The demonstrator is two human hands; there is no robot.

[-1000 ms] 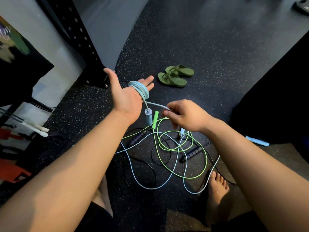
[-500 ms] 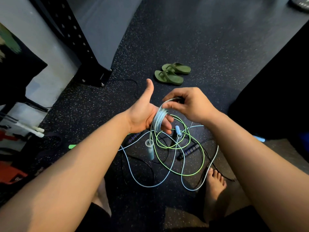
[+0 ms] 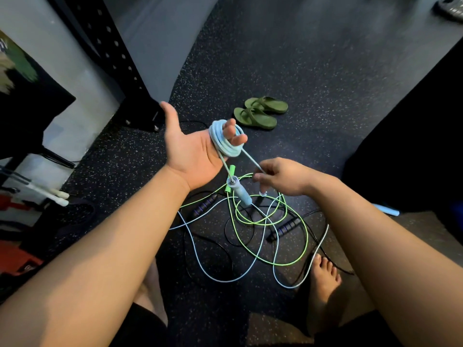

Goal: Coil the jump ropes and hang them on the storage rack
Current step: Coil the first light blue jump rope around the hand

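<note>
Above the rubber floor (image 3: 313,58), the left hand (image 3: 190,151) has opened flat again, light blue rope (image 3: 225,141) coiled around its fingers; the right hand (image 3: 283,176) pinches the taut strand, pulled back for another wrap, much rope still lying tangled with the green rope (image 3: 283,222), so coiling seems partway

Both forearms run in from the lower corners of the frame, bare from elbow to wrist, with no sleeve, watch or band on either. The left hand (image 3: 193,151) and right hand (image 3: 283,177) wear no gloves or rings. Dark shorts (image 3: 150,326) show along the bottom edge at centre. A bare right foot (image 3: 323,279), unshod, shows at lower right, toes visible.
</note>
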